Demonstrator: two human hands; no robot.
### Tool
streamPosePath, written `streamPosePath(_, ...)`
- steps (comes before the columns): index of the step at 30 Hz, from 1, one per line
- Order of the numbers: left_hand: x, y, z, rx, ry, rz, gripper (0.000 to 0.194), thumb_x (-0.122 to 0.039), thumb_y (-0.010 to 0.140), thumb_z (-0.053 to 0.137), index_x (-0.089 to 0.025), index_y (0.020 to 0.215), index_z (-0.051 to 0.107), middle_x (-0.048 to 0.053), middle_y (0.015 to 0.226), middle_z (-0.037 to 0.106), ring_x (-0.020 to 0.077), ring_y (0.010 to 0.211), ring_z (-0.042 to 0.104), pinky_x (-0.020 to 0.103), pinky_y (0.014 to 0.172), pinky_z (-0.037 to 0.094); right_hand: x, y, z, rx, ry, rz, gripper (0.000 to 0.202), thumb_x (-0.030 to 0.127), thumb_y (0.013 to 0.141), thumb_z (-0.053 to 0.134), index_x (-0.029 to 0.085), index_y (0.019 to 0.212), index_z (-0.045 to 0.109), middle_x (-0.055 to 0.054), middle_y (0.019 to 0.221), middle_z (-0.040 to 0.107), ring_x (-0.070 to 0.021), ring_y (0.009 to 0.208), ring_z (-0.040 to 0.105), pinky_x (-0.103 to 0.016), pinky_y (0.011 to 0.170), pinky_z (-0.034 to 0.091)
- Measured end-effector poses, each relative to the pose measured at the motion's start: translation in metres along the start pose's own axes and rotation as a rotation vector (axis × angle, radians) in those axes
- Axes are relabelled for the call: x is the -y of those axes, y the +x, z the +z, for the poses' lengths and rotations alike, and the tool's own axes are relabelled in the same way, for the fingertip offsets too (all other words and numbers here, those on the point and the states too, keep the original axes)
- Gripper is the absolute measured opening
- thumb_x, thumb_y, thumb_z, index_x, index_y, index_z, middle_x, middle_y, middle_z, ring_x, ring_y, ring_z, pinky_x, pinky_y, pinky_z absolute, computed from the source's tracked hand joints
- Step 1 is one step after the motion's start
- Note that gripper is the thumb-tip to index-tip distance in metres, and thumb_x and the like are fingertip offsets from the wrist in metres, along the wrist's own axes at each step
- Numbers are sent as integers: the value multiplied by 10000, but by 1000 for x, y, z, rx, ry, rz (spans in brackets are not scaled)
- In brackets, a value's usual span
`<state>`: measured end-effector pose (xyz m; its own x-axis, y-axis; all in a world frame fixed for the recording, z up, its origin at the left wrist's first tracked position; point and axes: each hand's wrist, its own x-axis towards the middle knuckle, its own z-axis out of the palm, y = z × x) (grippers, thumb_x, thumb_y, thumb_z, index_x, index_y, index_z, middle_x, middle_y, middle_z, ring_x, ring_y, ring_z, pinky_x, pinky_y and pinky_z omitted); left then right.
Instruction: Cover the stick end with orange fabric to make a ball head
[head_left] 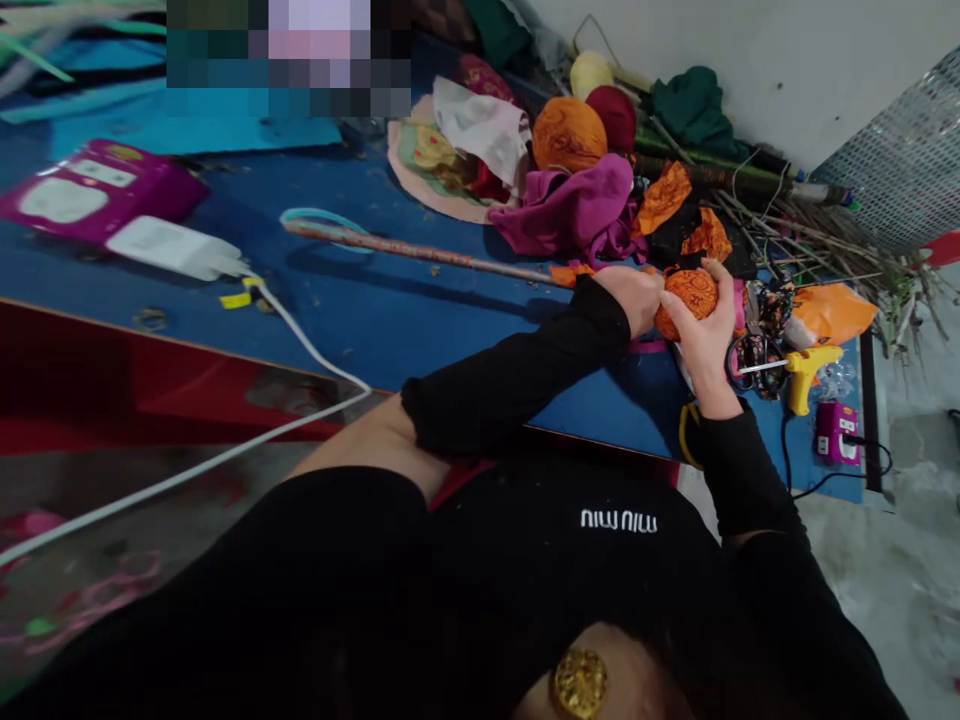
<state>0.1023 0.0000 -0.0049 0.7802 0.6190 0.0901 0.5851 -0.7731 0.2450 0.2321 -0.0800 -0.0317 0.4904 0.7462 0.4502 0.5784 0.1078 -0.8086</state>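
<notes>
Gold ornament (580, 684); hands (636, 298) (709, 345) at orange ball (695, 290), dark-patterned, probably cloth.

This looks like a craft workshop: a long blue-topped worktable (450, 335) carries a yellow glue gun (804, 375), a crumpled magenta cloth (559, 210), a round ball covered in orange patterned cloth (568, 134) and a pile of thin, dry brown twigs (810, 235), all crowded together as making supplies. A small purple socket box (829, 440) with a black cable plugged in and a white plastic power strip (169, 247) lie on the same top, while the bare grey floor (919, 420) and plain pale wall (720, 50) suit a working room.
</notes>
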Motion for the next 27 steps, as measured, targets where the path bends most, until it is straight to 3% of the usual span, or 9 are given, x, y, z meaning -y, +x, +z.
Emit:
streamPosePath(4,-5,-3,1,-2,-37,-29,363,-276,999,470,-73,1119,746,207,1001,785,357,976,774,381,765,545,4,-2,2,-25,-96,-6,389,467,816,703,232,1112,614,-73,1128,663,-246,1097,647,-504,1106,501)
streamPosePath(8,-6,-1,3,-5,-29,-11,328,-274,946,552,-74,1134,733,205,991,782,351,945,769,372,741,534,2,4,-4,-39,-49,20,344,427,790,715,221,1049,622,-70,1072,686,-240,1028,655,-489,1068,521)
streamPosePath(11,7,7,3,113,-59,63,495,-447,886,678,-75,1212,703,196,1042,779,345,940,756,351,710,503,-2,10,-9,4,11,45,417,470,762,767,210,1061,635,-67,1086,708,-232,1013,667,-471,1052,537)
streamPosePath(14,28,18,2,246,-194,200,582,-639,920,587,-129,1164,725,125,1016,778,264,883,730,300,696,460,-7,14,-13,55,82,21,484,554,764,787,208,1079,663,-60,1100,717,-229,1032,673,-464,1058,536)
streamPosePath(18,42,25,6,235,-250,287,503,-581,1010,494,-152,1015,757,84,880,759,188,755,664,274,632,369,-12,15,-13,4,155,-13,457,635,869,671,211,1035,708,-49,1059,731,-208,1026,681,-437,1037,548)
streamPosePath(22,34,24,9,145,-162,309,466,-555,1017,553,-148,993,777,95,881,772,186,721,638,293,585,284,-12,13,-9,-111,185,-9,458,644,915,601,206,945,730,-29,944,716,-186,936,685,-428,1009,563)
streamPosePath(27,26,21,1,154,-63,256,401,-511,1013,596,-158,1059,780,94,893,782,222,783,683,299,618,337,-14,16,-13,-74,261,5,452,654,908,608,225,981,731,-20,992,715,-196,1016,698,-473,1101,537)
